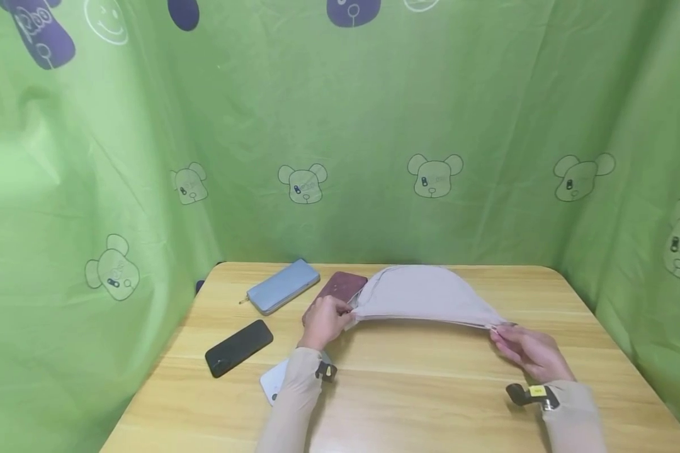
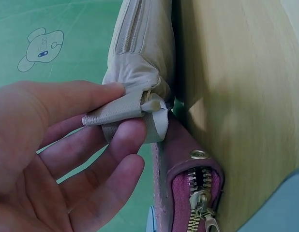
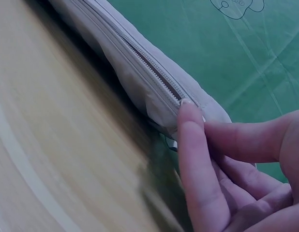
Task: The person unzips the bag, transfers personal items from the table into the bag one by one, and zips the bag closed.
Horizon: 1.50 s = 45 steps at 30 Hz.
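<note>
A pale beige crescent-shaped bag (image 1: 422, 292) stands toward the back of the table, its long zipper edge facing the person. My left hand (image 1: 324, 319) pinches the short strap end (image 2: 115, 110) at the bag's left corner between thumb and fingers. At the opposite corner, my right hand (image 1: 529, 352) pinches the end of the zipper (image 3: 156, 75) between thumb and index finger. Close to those fingertips the zipper teeth are parted, showing a dark narrow gap; the slider is hidden by the fingers. Just beyond the left hand lies a maroon zip wallet (image 1: 342, 286), partly covered by hand and bag.
A light blue zip wallet (image 1: 284, 286) lies at the back left, with a black phone (image 1: 239, 348) nearer the front. A pale phone (image 1: 273, 382) is partly under the left forearm. Green printed curtain (image 1: 374, 214) encloses the wooden table (image 1: 430, 402) at the back and sides.
</note>
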### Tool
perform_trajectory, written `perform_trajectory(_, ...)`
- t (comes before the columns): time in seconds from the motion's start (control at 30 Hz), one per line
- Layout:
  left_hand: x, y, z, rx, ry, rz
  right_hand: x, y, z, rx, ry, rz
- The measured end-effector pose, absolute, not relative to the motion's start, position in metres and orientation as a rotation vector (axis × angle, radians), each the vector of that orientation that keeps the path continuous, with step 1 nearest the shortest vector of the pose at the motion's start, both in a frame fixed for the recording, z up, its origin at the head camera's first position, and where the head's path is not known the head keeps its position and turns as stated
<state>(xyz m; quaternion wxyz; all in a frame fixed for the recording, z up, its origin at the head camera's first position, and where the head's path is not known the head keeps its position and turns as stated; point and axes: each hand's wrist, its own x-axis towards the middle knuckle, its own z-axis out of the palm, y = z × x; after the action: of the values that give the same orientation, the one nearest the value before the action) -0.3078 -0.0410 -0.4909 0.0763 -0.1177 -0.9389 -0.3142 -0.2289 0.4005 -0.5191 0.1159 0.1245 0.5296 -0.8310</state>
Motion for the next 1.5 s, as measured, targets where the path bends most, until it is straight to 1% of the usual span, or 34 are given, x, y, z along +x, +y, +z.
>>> perform_trajectory(0.3,-0.307,-0.038,-0.494,-0.374,-2.81,-0.961,-0.223,0.408,-0.519,0.348,1.733,-2.305)
perform_trajectory(0.57,-0.307,-0.031,-0.495,-0.492,-2.779,-1.052,-0.215,0.414,-0.503,0.374,1.962,-2.151)
perform_trajectory(0.73,-0.309,-0.024,-0.499,-0.492,-2.778,-1.054,-0.207,0.417,-0.494,0.367,2.299,-1.843)
perform_trajectory(1.07,-0.322,-0.003,-0.494,-0.613,-2.804,-1.019,-0.18,0.408,-0.467,0.29,2.826,-1.183)
perform_trajectory(1.17,-0.329,0.004,-0.493,-0.635,-2.815,-0.99,-0.172,0.401,-0.458,0.248,2.901,-1.024)
perform_trajectory(1.3,-0.335,0.013,-0.492,-0.638,-2.843,-0.94,-0.159,0.389,-0.45,0.229,2.903,-0.933)
perform_trajectory(1.5,-0.343,0.023,-0.49,-0.641,-2.85,-0.825,-0.145,0.362,-0.443,0.197,2.98,-0.688)
